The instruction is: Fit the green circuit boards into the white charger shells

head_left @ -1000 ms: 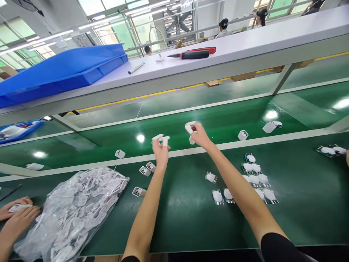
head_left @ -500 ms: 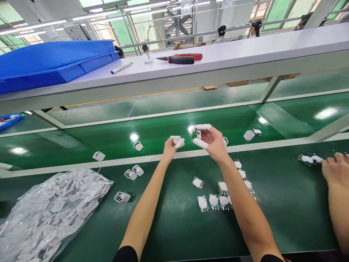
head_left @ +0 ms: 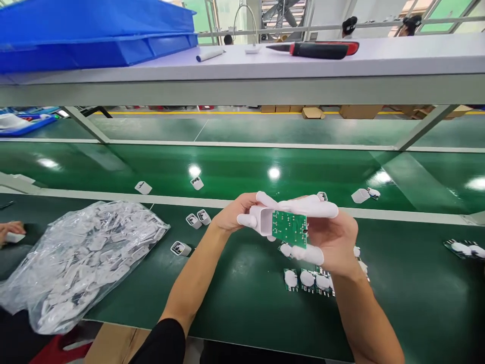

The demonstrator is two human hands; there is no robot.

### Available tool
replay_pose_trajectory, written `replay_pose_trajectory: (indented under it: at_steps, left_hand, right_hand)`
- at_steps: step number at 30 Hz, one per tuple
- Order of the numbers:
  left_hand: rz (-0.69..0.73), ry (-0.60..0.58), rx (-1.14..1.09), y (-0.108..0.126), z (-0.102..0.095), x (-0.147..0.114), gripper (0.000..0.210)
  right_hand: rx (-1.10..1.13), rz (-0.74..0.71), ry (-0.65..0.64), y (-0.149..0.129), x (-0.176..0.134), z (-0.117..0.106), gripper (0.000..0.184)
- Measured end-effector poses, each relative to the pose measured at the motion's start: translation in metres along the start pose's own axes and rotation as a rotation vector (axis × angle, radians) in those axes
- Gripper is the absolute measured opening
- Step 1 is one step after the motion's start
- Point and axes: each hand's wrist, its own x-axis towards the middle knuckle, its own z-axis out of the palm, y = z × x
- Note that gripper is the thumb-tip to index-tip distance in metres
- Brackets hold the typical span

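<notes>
White finger covers are on the fingertips of both hands. My left hand (head_left: 242, 215) is closed around a small white plastic housing (head_left: 264, 221), its open end facing right. Between the thumb and fingers of my right hand (head_left: 333, 235) is a green circuit board (head_left: 290, 227), solder side toward me. The board's left edge is at the housing's mouth; whether it is inside cannot be told. Below, a row of circuit boards with round white parts (head_left: 307, 278) lies on the green bench, partly covered by my right hand and forearm.
A clear bag of white parts (head_left: 98, 253) lies left, with loose housings (head_left: 181, 248) beside it. Another person's hand (head_left: 11, 232) holds a white piece at the far left. Pliers (head_left: 322, 49), a marker (head_left: 210, 55) and blue trays (head_left: 98, 38) sit on the shelf above.
The view has shifted and come lower. My hands have come together, bringing the board to the housing's opening. The other person's hand at right has left view; one at left now shows.
</notes>
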Motion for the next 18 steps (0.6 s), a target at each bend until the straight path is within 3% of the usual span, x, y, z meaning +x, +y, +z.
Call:
replay_pose_trajectory:
  at_steps: [5, 11, 18]
  left_hand:
    - [-0.007, -0.005, 0.019, 0.0041, -0.0035, -0.0040, 0.071]
    - [-0.036, -0.048, 0.057, 0.0042, -0.0090, -0.0050, 0.073]
    - [-0.004, -0.016, 0.070, 0.0097, -0.0041, -0.0046, 0.073]
  right_hand:
    - [-0.069, -0.080, -0.019, 0.0035, -0.0009, 0.0098, 0.067]
    - [-0.045, -0.096, -0.097, 0.0033, 0.0009, 0.0114, 0.076]
    - [-0.105, -0.106, -0.122, 0.0039, -0.0007, 0.0106, 0.080]
